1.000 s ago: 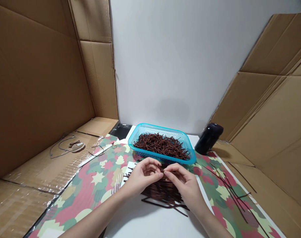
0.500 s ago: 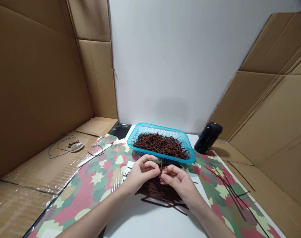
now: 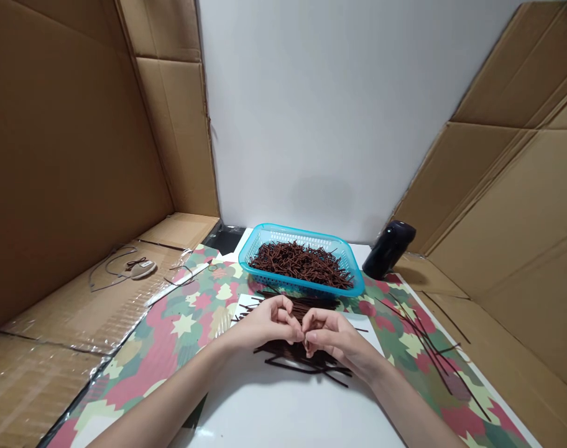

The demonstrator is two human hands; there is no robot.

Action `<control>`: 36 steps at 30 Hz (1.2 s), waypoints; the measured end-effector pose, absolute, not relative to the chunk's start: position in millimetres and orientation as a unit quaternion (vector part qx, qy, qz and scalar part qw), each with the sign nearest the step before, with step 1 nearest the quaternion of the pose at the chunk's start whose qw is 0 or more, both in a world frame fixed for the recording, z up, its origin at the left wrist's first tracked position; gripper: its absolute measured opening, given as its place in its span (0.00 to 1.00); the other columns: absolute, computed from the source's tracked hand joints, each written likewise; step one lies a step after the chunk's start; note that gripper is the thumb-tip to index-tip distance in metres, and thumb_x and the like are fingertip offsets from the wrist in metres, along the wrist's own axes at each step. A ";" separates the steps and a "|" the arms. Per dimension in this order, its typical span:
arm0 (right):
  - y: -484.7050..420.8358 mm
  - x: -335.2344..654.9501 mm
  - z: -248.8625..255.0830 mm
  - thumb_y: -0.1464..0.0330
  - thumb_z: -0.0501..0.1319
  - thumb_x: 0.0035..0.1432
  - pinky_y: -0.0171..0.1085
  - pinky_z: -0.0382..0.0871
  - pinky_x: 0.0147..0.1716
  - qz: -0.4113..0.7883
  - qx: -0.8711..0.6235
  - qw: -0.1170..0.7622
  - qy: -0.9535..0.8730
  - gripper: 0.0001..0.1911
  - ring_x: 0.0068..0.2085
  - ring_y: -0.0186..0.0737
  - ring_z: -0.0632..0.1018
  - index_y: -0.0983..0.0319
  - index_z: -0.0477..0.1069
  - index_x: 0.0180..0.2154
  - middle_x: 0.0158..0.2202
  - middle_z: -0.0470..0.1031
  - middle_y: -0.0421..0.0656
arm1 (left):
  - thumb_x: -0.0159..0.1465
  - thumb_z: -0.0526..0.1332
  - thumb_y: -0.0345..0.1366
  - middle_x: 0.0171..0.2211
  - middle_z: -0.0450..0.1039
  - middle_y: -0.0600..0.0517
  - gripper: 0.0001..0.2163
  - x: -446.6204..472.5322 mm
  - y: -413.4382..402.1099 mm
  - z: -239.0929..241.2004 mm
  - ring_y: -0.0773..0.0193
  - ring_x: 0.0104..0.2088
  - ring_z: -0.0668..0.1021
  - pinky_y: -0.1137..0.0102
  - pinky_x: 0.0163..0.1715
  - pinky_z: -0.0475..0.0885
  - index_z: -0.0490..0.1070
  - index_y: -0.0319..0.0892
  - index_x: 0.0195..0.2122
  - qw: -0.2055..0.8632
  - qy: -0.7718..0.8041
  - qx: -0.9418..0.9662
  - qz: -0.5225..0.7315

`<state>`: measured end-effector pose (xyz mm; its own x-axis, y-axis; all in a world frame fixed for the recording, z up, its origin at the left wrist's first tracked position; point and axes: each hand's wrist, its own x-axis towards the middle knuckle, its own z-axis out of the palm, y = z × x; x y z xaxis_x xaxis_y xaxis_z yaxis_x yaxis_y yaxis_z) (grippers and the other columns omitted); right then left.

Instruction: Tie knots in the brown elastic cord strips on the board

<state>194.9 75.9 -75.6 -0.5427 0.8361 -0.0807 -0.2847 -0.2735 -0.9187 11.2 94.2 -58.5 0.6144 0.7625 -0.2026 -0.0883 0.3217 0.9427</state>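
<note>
My left hand (image 3: 269,325) and my right hand (image 3: 334,339) meet at the fingertips above a loose pile of thin dark brown sticks (image 3: 302,359). Both hands pinch something thin at the meeting point, apparently a brown stick, though the fingers hide most of it. The pile lies on a white sheet (image 3: 283,404) and partly sits under my palms. Farther off, a turquoise plastic mesh basket (image 3: 302,229) holds a heap of similar brown sticks (image 3: 299,264).
Patterned green-and-pink paper (image 3: 171,330) covers the work surface, with several loose sticks (image 3: 423,336) on its right side. A black cylindrical object (image 3: 388,249) stands right of the basket. Cardboard panels (image 3: 69,155) wall the sides, and a thin cord (image 3: 120,267) lies at left.
My fingertips have drawn closer together, and the stick standing upright between them no longer shows. The whole scene sits slightly higher in the picture.
</note>
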 end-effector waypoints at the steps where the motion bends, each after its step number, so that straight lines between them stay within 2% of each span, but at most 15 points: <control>1: 76.0 195.2 -76.3 0.71 0.69 0.47 0.33 0.69 0.30 0.743 -0.293 0.377 -0.470 0.07 0.27 0.33 0.74 0.65 0.73 0.30 0.27 0.74 0.41 | 0.46 0.66 0.29 0.23 0.74 0.57 0.16 11.4 94.3 -57.7 0.70 0.24 0.72 0.73 0.29 0.64 0.57 0.43 0.29 0.745 0.328 0.507 0.285; 16: 70.7 190.6 -80.6 0.68 0.70 0.44 0.33 0.70 0.26 0.759 -0.254 0.383 -0.461 0.11 0.24 0.33 0.73 0.64 0.70 0.28 0.24 0.72 0.40 | 0.46 0.64 0.27 0.21 0.72 0.57 0.14 5.5 97.2 -60.2 0.71 0.24 0.73 0.75 0.27 0.64 0.59 0.41 0.29 0.786 0.257 0.501 0.256; 20: 72.0 193.1 -78.0 0.66 0.68 0.47 0.31 0.68 0.26 0.755 -0.248 0.398 -0.459 0.13 0.27 0.32 0.72 0.63 0.70 0.35 0.29 0.70 0.40 | 0.48 0.67 0.28 0.22 0.72 0.56 0.14 1.7 100.0 -53.1 0.73 0.23 0.70 0.76 0.25 0.62 0.59 0.41 0.28 0.773 0.243 0.523 0.264; 23: 72.4 192.0 -76.1 0.60 0.66 0.50 0.29 0.61 0.21 0.741 -0.261 0.406 -0.466 0.18 0.25 0.31 0.68 0.61 0.67 0.41 0.30 0.69 0.40 | 0.50 0.68 0.31 0.24 0.71 0.56 0.17 -2.3 105.3 -46.2 0.75 0.21 0.67 0.78 0.22 0.60 0.56 0.41 0.23 0.690 0.293 0.524 0.404; 25: 71.3 189.1 -75.4 0.59 0.64 0.52 0.29 0.57 0.19 0.705 -0.300 0.408 -0.496 0.16 0.23 0.29 0.65 0.61 0.66 0.39 0.28 0.68 0.38 | 0.52 0.68 0.34 0.26 0.72 0.55 0.17 -5.8 109.9 -43.5 0.76 0.20 0.66 0.78 0.21 0.60 0.55 0.41 0.22 0.561 0.363 0.496 0.555; 27: 69.4 185.3 -75.0 0.61 0.64 0.53 0.31 0.55 0.20 0.635 -0.359 0.407 -0.551 0.13 0.23 0.30 0.63 0.61 0.66 0.35 0.26 0.66 0.37 | 0.53 0.67 0.36 0.29 0.73 0.54 0.15 -9.8 114.0 -42.8 0.76 0.19 0.68 0.77 0.21 0.63 0.58 0.40 0.23 0.444 0.422 0.472 0.634; 32: 66.3 181.4 -77.1 0.67 0.58 0.59 0.36 0.59 0.28 0.362 -0.461 0.364 -0.724 0.05 0.29 0.37 0.66 0.60 0.68 0.30 0.28 0.67 0.39 | 0.53 0.66 0.43 0.29 0.71 0.54 0.13 -16.3 118.9 -47.8 0.72 0.17 0.70 0.75 0.17 0.64 0.63 0.41 0.27 0.364 0.508 0.498 0.601; 36: 67.6 184.2 -82.5 0.71 0.57 0.59 0.39 0.63 0.37 0.300 -0.454 0.322 -0.775 0.03 0.37 0.43 0.71 0.60 0.69 0.33 0.34 0.70 0.43 | 0.57 0.59 0.46 0.30 0.69 0.52 0.12 -19.4 124.6 -54.0 0.67 0.23 0.73 0.73 0.21 0.67 0.63 0.41 0.32 0.310 0.551 0.527 0.569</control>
